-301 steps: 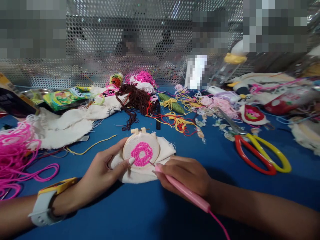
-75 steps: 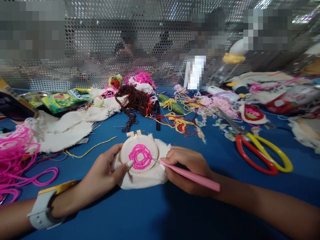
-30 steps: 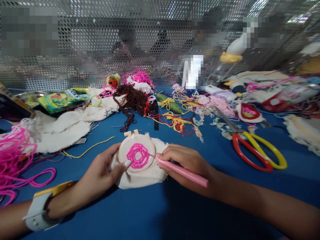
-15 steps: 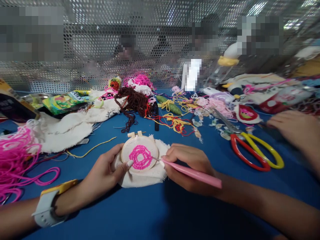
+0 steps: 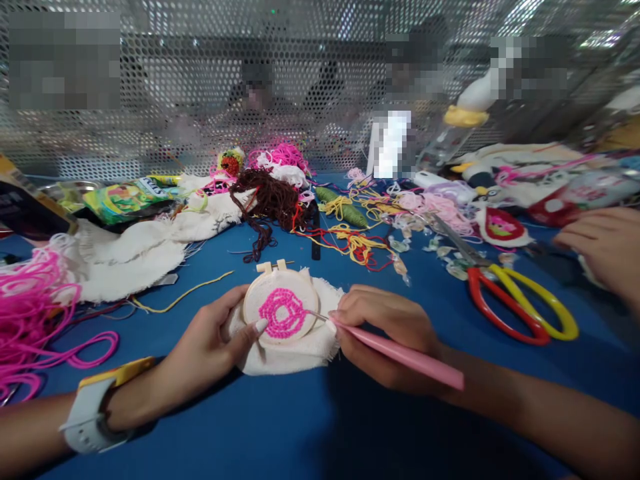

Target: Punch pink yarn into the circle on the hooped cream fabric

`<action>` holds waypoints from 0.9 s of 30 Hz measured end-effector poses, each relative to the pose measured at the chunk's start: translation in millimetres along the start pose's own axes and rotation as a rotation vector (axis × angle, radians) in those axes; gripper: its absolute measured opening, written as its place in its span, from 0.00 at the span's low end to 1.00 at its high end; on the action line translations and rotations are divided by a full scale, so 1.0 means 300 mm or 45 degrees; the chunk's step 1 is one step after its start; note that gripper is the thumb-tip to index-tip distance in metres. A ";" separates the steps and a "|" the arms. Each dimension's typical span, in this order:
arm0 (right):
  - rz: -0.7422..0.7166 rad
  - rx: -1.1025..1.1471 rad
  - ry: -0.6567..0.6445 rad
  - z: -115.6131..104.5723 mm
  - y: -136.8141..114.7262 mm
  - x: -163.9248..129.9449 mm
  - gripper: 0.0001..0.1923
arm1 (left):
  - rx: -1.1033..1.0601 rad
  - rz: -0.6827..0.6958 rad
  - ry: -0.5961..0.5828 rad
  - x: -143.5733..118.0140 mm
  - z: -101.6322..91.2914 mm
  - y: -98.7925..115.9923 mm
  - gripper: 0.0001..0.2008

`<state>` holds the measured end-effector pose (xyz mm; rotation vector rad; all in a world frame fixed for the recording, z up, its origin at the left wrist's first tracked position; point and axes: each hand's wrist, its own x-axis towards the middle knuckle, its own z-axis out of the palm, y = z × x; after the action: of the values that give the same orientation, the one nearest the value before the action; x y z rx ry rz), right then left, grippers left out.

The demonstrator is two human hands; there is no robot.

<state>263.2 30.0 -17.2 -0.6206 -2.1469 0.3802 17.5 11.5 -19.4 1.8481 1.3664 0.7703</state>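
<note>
My left hand (image 5: pixel 213 337) is closed on the left side of a small wooden embroidery hoop (image 5: pixel 257 327), its thumb pressed on the cloth. White fabric with frayed edges (image 5: pixel 280 361) is stretched in the hoop and spreads out below and to the right. Rings of bright pink stitches (image 5: pixel 276 298) surround a small bare centre. My right hand (image 5: pixel 387 333) pinches a crochet hook with a pink handle (image 5: pixel 403 353). Its thin metal shaft reaches over the hoop's right rim, and the tip meets the right edge of the stitches. The fabric's underside is hidden.
Red-and-yellow scissors (image 5: pixel 507 303) lie to the right, near another person's hand (image 5: pixel 603 247). Pink yarn (image 5: pixel 35 307) is heaped at left beside white cloth (image 5: pixel 130 263). Brown yarn (image 5: pixel 275 200), wrapped candies (image 5: pixel 400 267) and a bottle (image 5: pixel 443 143) stand or lie farther back.
My right hand and the crochet hook have drawn slightly to the right, with the tip still at the stitches. My left hand keeps its hold. The other person's hand has shifted right.
</note>
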 end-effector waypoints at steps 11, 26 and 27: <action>-0.074 -0.095 -0.319 0.015 0.027 -0.011 0.09 | -0.047 0.009 -0.061 -0.014 0.000 -0.019 0.20; -0.075 -0.030 -0.057 -0.004 -0.007 0.013 0.08 | -0.062 0.000 -0.072 -0.011 -0.001 -0.022 0.21; -0.080 -0.038 -0.059 -0.003 -0.007 0.013 0.09 | -0.062 0.001 -0.070 -0.012 -0.001 -0.023 0.21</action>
<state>261.2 30.4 -13.1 -0.5650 -2.2143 0.3319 12.6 9.6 -24.9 1.8188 1.3019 0.7413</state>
